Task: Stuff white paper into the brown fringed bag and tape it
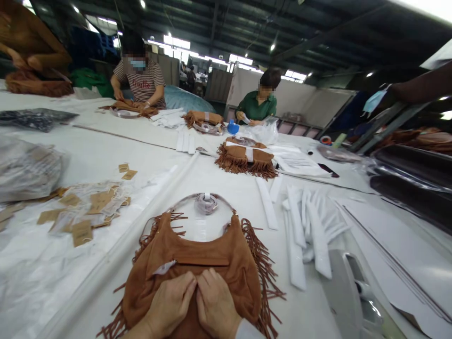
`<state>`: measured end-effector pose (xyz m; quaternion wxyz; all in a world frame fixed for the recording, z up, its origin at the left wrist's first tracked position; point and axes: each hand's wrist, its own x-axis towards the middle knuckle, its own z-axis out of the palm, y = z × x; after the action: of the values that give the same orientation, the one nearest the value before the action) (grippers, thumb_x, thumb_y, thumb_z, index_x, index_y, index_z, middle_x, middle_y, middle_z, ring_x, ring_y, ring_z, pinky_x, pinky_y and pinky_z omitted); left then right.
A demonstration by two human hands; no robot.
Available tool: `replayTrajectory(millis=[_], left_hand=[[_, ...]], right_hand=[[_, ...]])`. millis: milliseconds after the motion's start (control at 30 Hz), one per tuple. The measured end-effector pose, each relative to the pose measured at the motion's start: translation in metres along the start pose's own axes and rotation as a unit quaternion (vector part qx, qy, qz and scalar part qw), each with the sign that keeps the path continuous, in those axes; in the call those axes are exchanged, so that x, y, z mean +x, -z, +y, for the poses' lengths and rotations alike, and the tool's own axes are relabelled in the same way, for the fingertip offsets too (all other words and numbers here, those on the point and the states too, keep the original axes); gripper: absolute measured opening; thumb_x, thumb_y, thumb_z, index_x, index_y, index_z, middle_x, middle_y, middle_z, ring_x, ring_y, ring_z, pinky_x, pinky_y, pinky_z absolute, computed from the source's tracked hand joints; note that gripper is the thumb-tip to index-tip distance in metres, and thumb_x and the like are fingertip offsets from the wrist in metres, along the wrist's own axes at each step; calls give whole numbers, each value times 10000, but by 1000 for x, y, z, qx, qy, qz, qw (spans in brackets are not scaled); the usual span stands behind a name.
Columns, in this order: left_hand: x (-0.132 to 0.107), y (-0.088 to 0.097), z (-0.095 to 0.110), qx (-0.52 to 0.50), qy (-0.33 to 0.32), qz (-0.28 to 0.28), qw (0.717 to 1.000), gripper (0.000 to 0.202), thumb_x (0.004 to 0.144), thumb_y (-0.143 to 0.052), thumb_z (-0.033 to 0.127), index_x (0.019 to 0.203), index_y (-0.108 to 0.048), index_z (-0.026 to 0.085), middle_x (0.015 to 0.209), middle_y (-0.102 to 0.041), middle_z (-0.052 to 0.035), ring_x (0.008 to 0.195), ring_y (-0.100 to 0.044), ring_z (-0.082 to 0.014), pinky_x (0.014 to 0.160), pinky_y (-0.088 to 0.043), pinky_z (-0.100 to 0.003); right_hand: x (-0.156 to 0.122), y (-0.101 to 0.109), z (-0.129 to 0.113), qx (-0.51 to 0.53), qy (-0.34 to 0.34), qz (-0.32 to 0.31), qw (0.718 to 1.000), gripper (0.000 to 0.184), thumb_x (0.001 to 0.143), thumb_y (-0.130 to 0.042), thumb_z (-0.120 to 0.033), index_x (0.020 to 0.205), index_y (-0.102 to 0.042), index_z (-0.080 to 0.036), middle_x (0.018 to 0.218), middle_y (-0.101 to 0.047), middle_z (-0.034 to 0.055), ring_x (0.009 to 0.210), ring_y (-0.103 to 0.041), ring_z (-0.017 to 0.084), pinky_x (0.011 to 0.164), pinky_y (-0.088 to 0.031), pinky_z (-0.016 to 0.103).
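A brown suede handbag (215, 250) with fringed sides lies flat in front of me, its handle end pointing away. A coiled, wrapped strap (206, 204) rests inside the loop of the handle. Across the bag's front runs a zipped pocket (203, 262), its zipper pull (164, 268) in a pale wrapping. Just below that pocket, my left hand (172, 297) and my right hand (218, 302) meet side by side. Both have curled fingers and seem to pinch the suede of the front. The exact grip at the fingertips is hidden.
Tan paper tags (102, 202) lie left; white padded strips (310, 230) and a grey tool-like object (344, 294) lie right. Farther up the table sit wrapped fringed bags (247, 157). Several people work across the table, one in a striped shirt (155, 77), another in green (254, 106).
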<state>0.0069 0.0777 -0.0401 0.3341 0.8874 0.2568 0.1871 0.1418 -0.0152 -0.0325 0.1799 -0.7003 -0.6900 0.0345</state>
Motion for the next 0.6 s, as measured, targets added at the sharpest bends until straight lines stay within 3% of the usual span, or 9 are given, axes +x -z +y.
replayTrajectory(millis=[167, 267, 367, 467, 533, 600], left_hand=[[-4, 19, -2, 97, -79, -57, 990, 205, 957, -348, 217, 886, -541, 219, 871, -601, -19, 801, -579, -156, 722, -451, -261], [-9, 26, -5, 182, -135, -30, 973, 187, 943, -411, 233, 1038, -572, 230, 968, -586, -39, 902, -554, -180, 818, -450, -285], [-10, 24, -6, 216, -156, 6, 964, 257, 941, -445, 271, 1177, -542, 245, 965, -573, -40, 880, -536, -177, 799, -445, -274], [-8, 18, -8, 225, -187, 17, 956, 357, 931, -490, 302, 1288, -482, 290, 985, -572, -33, 850, -520, -165, 764, -435, -253], [-6, 13, -14, 231, -210, 27, 950, 398, 928, -507, 296, 1319, -452, 340, 994, -575, -19, 835, -518, -154, 753, -432, -241], [-4, 6, -25, 236, -228, 39, 944, 402, 927, -513, 280, 1308, -451, 390, 980, -579, 0, 814, -524, -141, 737, -433, -228]], right_hand=[[-2, -2, 4, 12, 18, 57, 998, 264, 789, -431, -61, 996, -507, -207, 895, -563, 41, 854, -524, 207, 826, -457, 364], [-1, -6, 8, 21, 31, 85, 996, 313, 770, -421, -55, 1027, -500, -215, 883, -579, 39, 834, -549, 210, 792, -485, 366], [-1, -16, 11, 23, 38, 113, 993, 308, 758, -411, -68, 1016, -501, -208, 855, -593, 46, 788, -572, 215, 746, -516, 370], [-2, -23, 13, 53, 30, 152, 986, 414, 731, -403, -71, 1111, -494, -208, 900, -619, 55, 833, -609, 219, 766, -535, 363], [2, -18, 19, 99, 8, 176, 979, 447, 748, -391, -75, 1158, -490, -221, 914, -631, 48, 809, -626, 196, 728, -540, 314], [10, 2, 34, 145, -28, 197, 969, 378, 821, -387, -121, 1163, -503, -231, 922, -641, 42, 761, -632, 170, 672, -532, 266]])
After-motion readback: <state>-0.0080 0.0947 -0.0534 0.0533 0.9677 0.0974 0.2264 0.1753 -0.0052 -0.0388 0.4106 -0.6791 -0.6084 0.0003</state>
